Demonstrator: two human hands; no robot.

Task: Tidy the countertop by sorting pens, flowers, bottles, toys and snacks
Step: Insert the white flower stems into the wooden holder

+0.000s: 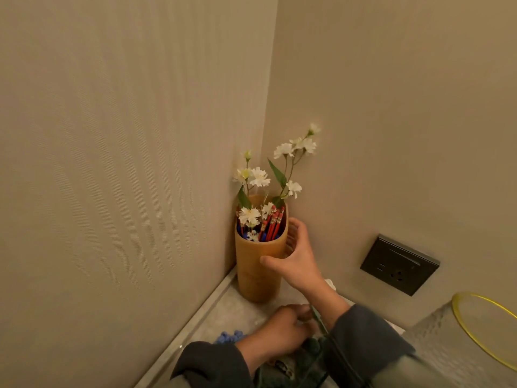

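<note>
Corner of two plain beige walls over a pale grey stone worktop, with a dark wall socket on the right-hand wall. In the far corner of the worktop, upright and close against both walls, a tall wooden holder filled with red pencils, blue pens and white flowers rising above the rim. Round the holder's right side, the right hand: thumb laid across the front, fingers slightly apart and curved behind the rim, so clamped on the holder. Lower, nearer the front of the worktop, the left hand, fingers curled together, apparently pinching a thin green stem; the contact itself not clear. Beside the left wrist, along the left edge, something small and blue, too blurred to name; below the hands, a dark green soft thing. Most likely the flower step in hand: pens and blooms already gathered in the holder, one more stem ready to join them. Next move, as a judgement: lifting the stem with its lower end downward, guiding it into a gap between pencils and flowers, steadying the holder meanwhile, avoiding any push against the blooms inside.
</note>
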